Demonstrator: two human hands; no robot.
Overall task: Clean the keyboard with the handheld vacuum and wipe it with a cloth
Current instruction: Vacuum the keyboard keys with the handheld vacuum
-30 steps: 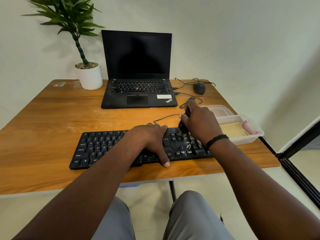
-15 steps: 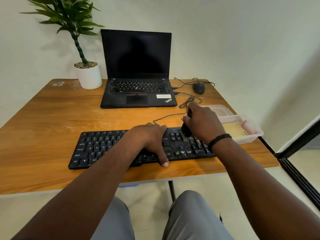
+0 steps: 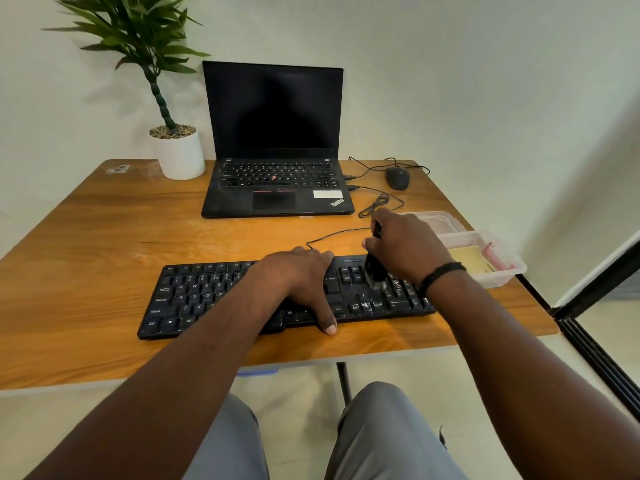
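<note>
Keyboard: the black keyboard (image 3: 242, 299) lies flat across the middle of the frame, near the front edge of the wooden table (image 3: 86, 244), its thin cable running up toward the laptop (image 3: 277, 143).
Left hand: the left hand (image 3: 301, 278) lies spread, palm down, over the middle keys, thumb hooked over the front edge; it grips nothing and seems to pin the board in place.
Right hand: the right hand (image 3: 405, 247) is closed around the handheld vacuum (image 3: 375, 268), a small black tool, right of centre.
Vacuum: its brush tip touches the keys at the right end of the board, between the arrow keys and the number pad; most of the body is hidden by the fingers.
Cloth: a pale yellow cloth (image 3: 467, 259) appears to lie in the clear plastic tray (image 3: 498, 280) at the right edge of the table, just beside the keyboard's right end; untouched.
Step in hand: probably vacuuming the right-hand keys; wiping is not yet begun.
Handling, vacuum: looks light and rigid; best held round the body, tip angled down, pressed lightly so the bristles flex.
Handling, keyboard: light, stiff plastic, likely to slide on smooth wood, so a flat steadying palm suits it; the keycaps could pop off under hard scrubbing.
Handling, cloth: soft and limp; pinch it anywhere.
</note>
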